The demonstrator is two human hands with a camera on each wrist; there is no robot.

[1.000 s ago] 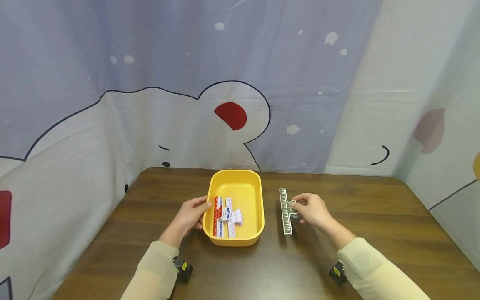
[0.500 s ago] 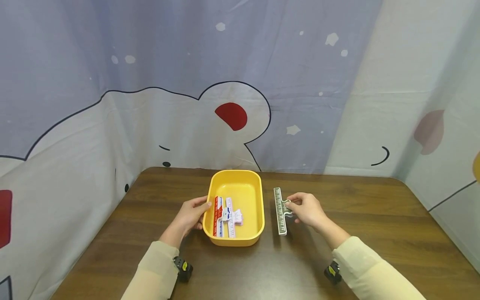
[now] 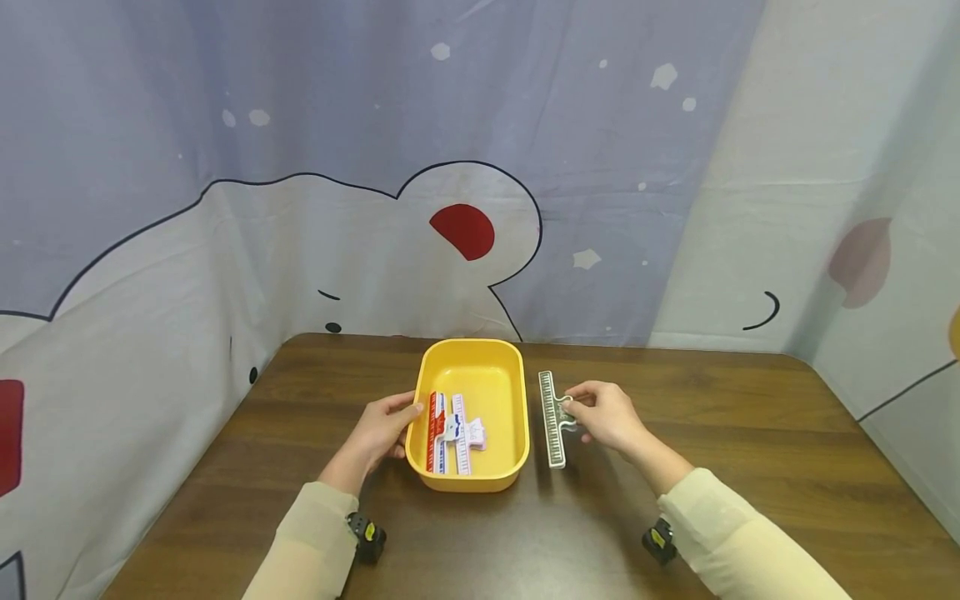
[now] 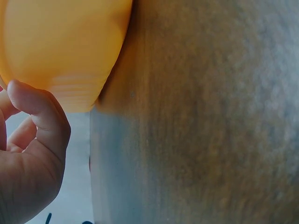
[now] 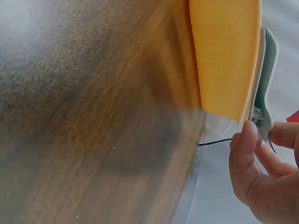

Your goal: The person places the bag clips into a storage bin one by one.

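A yellow plastic tub [image 3: 501, 479] stands on the table. My left hand [image 3: 377, 433] grips its left side, thumb over the rim and fingers outside; the left wrist view shows this hand [image 4: 35, 149] against the tub wall [image 4: 65, 42]. Inside lie a red clip [image 3: 431, 442], a white-and-blue clip [image 3: 441, 458] and a lilac clip [image 3: 461, 450], side by side. Right of the tub, my right hand [image 3: 611, 419] pinches a long grey-green clip [image 3: 552, 425] by its handle. In the right wrist view the clip [image 5: 266, 74] is edge-on, raised above the table, with the thumb and fingers on its handle.
The brown wooden table [image 3: 712, 433] runs back to a printed curtain [image 3: 600, 167] behind it. Black wrist cameras [image 3: 367, 537] sit at both cuffs.
My right hand has carried the grey-green clip leftward, closer to the tub's right side. The left hand, the tub and the clips inside have stayed put.
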